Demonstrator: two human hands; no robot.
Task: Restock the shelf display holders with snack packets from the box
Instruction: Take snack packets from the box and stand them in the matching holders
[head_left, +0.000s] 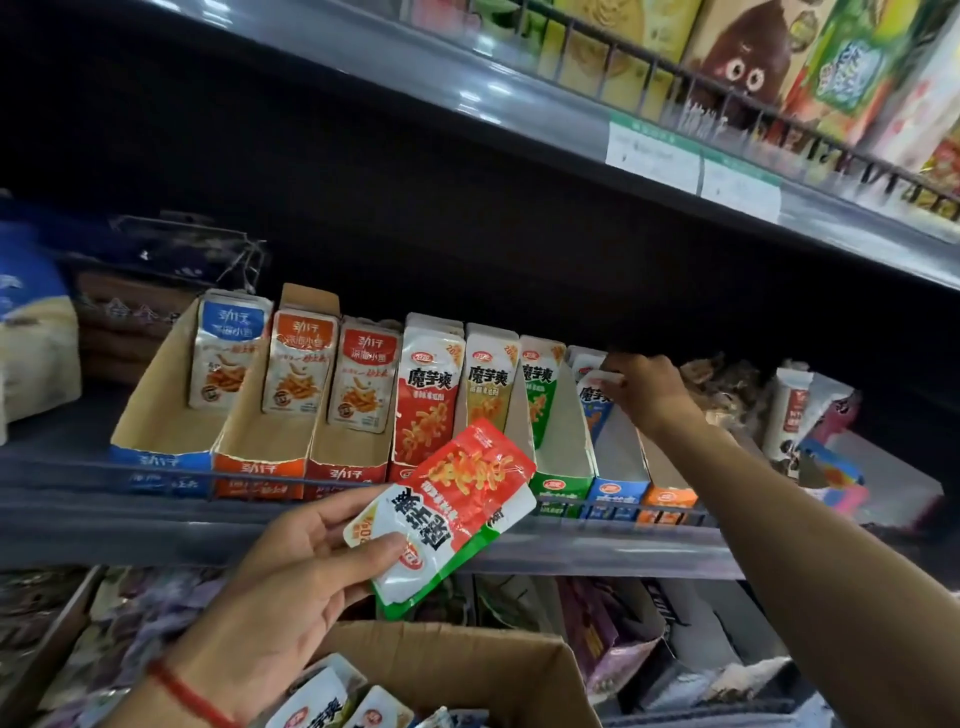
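Observation:
My left hand (291, 587) grips a small stack of snack packets, a red one (457, 499) on top and a green one (441, 582) under it, in front of the shelf rail. My right hand (649, 389) reaches into the blue display holder (621, 488) and pinches a blue packet (592, 400) at its top edge. A row of cardboard holders stands on the shelf: blue (156, 457), orange (260, 465), red (345, 473), green (561, 483) and a small orange one (667, 499). The brown cardboard box (467, 649) with several packets lies below my left hand.
An upper shelf (519, 98) with price tags and boxed goods overhangs the holders. Bagged goods sit at the far left (31, 332) and more snacks at the right (800, 410). A lower shelf holds purple packs (608, 639).

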